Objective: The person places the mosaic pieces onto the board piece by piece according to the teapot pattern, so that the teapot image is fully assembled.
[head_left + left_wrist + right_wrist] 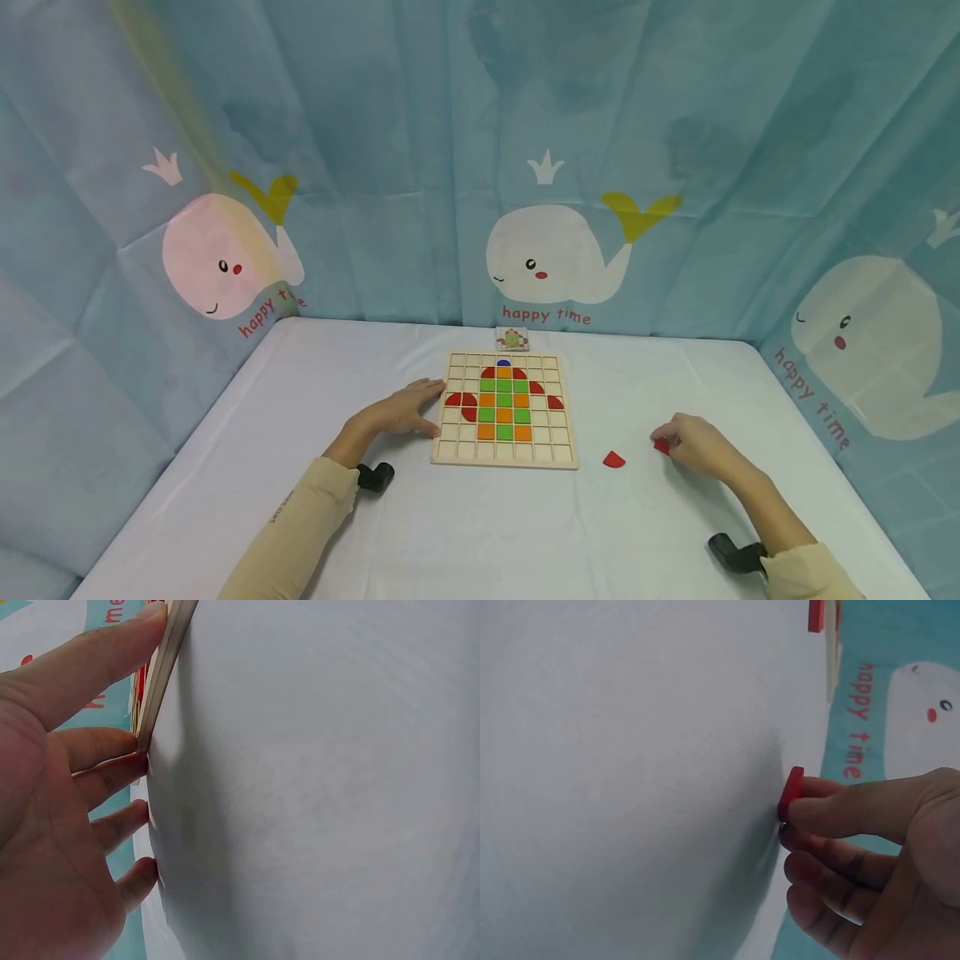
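Observation:
A wooden grid board [454, 455] lies mid-table, with green and orange squares, several red quarter-round pieces and a blue piece [503, 363] set in its cells. My left hand [405, 410] touches the board's left edge with spread, fairly straight fingers; the left wrist view shows thumb and fingertips along its side. To the right of the board, my right hand [697, 444] pinches a red quarter-round piece [791, 795] between thumb and fingers, close to the tabletop. Another red quarter-round piece [613, 460] lies on the cloth between the board and that hand.
Behind the board lies a small pattern card [512, 339] with a printed picture. White cloth covers the table [480, 533]. A blue curtain [420, 250] with whale prints hangs along the back and sides.

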Demonstrator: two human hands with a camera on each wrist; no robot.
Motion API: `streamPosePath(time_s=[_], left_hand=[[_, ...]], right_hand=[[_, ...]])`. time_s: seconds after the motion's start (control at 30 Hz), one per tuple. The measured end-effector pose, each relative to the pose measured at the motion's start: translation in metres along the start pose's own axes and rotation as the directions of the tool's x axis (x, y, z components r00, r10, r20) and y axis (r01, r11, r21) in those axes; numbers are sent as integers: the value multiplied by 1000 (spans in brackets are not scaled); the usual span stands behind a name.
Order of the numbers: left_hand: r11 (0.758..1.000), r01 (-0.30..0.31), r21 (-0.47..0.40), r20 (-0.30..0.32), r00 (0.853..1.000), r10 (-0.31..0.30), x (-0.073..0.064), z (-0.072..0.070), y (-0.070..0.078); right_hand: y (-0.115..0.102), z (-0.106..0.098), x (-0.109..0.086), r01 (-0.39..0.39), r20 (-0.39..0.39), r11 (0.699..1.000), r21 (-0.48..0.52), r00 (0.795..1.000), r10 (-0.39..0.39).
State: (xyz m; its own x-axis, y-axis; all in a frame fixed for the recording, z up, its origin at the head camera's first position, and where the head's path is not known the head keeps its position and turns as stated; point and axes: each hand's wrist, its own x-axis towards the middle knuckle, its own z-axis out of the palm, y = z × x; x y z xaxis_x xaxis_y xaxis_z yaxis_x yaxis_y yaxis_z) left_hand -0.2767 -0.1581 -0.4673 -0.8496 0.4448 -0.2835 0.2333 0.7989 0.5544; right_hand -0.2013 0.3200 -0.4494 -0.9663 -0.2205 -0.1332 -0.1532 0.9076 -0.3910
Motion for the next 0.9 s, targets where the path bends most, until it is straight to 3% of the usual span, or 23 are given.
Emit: streamPosePath(time_s=[0.2, 0.5, 0.9], left_hand=[[1000, -4, -1, -4, 1000, 4, 0, -1, 0], [1000, -10, 3, -6, 1000, 10, -1, 2, 0], [1000, 0, 16, -9, 1000, 1, -1, 2, 1]], right_hand=[[4, -1, 0, -29, 13, 1000, -9, 999, 30], [4, 3, -4, 40, -43, 999, 15, 998, -39], [4, 7, -3, 13, -51, 1000, 8, 999, -13]])
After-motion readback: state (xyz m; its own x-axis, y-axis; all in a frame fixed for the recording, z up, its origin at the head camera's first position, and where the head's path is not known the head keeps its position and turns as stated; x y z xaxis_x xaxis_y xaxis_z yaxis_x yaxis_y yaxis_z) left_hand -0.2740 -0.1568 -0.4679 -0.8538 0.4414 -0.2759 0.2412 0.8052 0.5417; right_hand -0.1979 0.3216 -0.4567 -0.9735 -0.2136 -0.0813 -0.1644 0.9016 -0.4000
